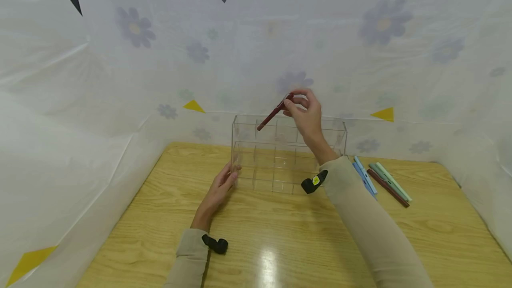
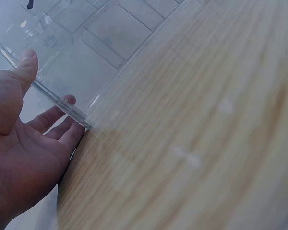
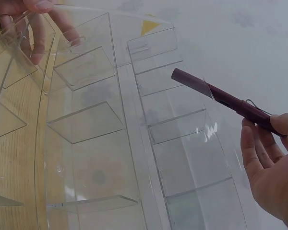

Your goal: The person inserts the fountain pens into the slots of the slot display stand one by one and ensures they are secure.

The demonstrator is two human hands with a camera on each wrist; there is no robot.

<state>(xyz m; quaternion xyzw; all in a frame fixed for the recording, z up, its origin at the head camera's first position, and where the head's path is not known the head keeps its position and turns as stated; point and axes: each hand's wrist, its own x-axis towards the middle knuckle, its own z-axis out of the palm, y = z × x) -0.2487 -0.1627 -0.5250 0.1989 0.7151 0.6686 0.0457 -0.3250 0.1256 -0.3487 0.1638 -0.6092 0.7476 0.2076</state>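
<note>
A clear plastic organizer [image 1: 284, 162] with several compartments in tiers stands on the wooden table. My left hand [image 1: 219, 187] holds its left end, thumb on one side of the wall and fingertips at the lower edge, as the left wrist view shows of the hand [image 2: 31, 148]. Above the top tier, my right hand [image 1: 308, 117] pinches a dark red pen [image 1: 273, 115] near its clip end. The pen slants down to the left, its free end over the organizer's upper row. In the right wrist view, this pen [image 3: 194, 82] overlaps the clear top edge of the organizer.
Right of the organizer several pens lie on the table [image 1: 256, 217]: blue pens [image 1: 365, 177], a brown-red pen [image 1: 388, 187], a grey-green pen [image 1: 390, 180] and a pale green pen [image 1: 394, 181]. A flowered white sheet [image 1: 256, 57] hangs behind and at both sides.
</note>
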